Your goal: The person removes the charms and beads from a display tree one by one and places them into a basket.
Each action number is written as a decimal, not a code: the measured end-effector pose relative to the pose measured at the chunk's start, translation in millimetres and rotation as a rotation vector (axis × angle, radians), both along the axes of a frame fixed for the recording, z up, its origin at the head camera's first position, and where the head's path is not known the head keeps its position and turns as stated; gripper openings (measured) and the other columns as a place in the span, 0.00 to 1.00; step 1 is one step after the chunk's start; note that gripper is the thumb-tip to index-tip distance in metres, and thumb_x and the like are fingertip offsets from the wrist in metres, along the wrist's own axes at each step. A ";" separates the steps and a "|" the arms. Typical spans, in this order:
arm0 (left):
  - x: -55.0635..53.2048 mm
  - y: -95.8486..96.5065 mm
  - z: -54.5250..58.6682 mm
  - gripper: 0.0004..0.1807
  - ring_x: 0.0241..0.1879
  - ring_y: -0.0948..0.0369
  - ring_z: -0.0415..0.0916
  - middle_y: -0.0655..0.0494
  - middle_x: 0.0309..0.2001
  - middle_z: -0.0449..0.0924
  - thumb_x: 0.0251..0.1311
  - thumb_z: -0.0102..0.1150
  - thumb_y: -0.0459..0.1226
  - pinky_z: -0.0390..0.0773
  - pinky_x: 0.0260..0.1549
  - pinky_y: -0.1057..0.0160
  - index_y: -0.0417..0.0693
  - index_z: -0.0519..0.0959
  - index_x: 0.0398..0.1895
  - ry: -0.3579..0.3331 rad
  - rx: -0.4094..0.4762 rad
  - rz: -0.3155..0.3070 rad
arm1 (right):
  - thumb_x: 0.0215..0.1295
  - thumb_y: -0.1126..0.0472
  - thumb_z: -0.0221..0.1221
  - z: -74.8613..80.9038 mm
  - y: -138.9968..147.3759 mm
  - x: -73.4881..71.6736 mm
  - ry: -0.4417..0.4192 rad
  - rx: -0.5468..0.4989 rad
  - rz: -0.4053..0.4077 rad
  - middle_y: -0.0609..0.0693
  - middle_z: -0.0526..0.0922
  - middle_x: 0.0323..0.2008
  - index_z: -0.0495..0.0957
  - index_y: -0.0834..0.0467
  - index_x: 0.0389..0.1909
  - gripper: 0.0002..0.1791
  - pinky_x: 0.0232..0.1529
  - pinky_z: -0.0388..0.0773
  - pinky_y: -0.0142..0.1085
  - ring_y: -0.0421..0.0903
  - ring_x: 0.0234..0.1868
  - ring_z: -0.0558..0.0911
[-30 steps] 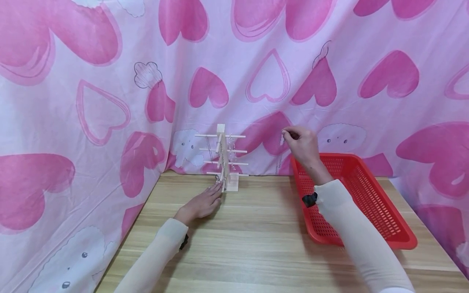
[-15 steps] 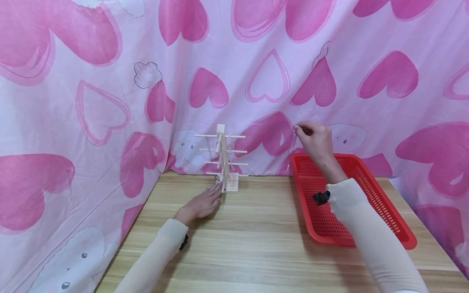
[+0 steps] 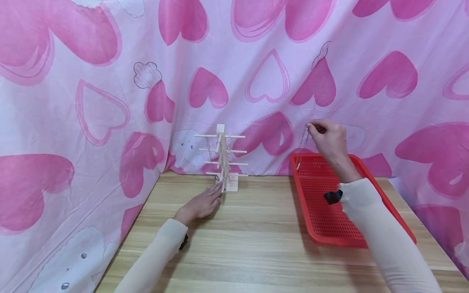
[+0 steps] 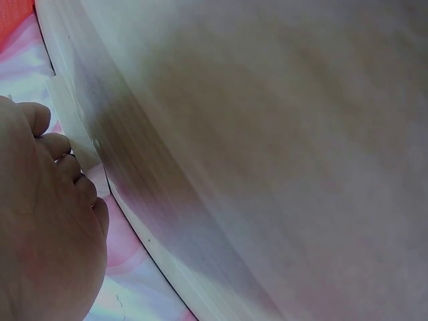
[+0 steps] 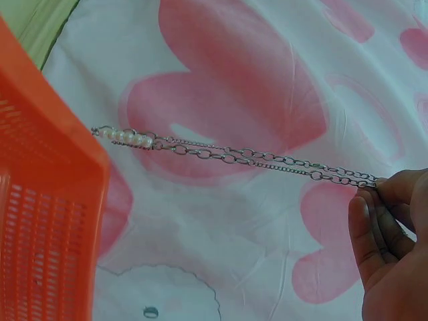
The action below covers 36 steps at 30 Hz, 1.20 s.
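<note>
My right hand [image 3: 331,140] pinches a silver chain necklace [image 5: 289,160] between thumb and fingertips. The chain hangs doubled, and a row of white pearls [image 5: 127,138] shows at its low end, overlapping the red basket's far-left corner in the head view. My left hand [image 3: 200,204] lies with fingers extended at the foot of a wooden jewelry stand [image 3: 220,129]. Several pegs stick out from the stand's post, with thin chains [image 3: 230,148] hanging from them. In the left wrist view, the back of the left hand [image 4: 47,221] hides most of the stand.
A red plastic basket [image 3: 304,211] with perforated walls stands on the right of the wood-grain table [image 3: 256,244], under the right forearm. Pink heart-patterned cloth [image 3: 256,81] hangs behind the table and along both sides.
My right hand has moved right with the necklace, from beside the basket to over its far-left part. More of the chain shows below the fingers. The left hand stays at the stand.
</note>
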<state>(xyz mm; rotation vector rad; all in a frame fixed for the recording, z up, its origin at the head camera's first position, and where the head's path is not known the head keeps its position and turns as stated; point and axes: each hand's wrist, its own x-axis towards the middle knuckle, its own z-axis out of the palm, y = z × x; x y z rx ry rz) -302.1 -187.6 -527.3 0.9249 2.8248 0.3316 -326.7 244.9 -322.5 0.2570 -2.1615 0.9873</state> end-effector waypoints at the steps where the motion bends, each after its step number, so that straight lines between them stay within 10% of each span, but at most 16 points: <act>1: 0.0 0.1 0.0 0.33 0.87 0.46 0.42 0.44 0.88 0.41 0.86 0.32 0.45 0.50 0.86 0.46 0.37 0.52 0.85 -0.001 0.000 0.001 | 0.74 0.61 0.64 0.0 2.1 0.3 0.005 -0.001 -0.001 0.63 0.92 0.40 0.92 0.63 0.46 0.11 0.36 0.69 0.13 0.24 0.32 0.74; 36: -1.5 0.1 -2.0 0.33 0.87 0.47 0.42 0.45 0.88 0.41 0.86 0.32 0.45 0.50 0.86 0.46 0.38 0.51 0.85 -0.009 0.004 0.017 | 0.73 0.62 0.64 -13.6 69.4 9.4 -0.038 -0.007 -0.144 0.67 0.91 0.43 0.91 0.65 0.47 0.12 0.37 0.66 0.11 0.14 0.31 0.70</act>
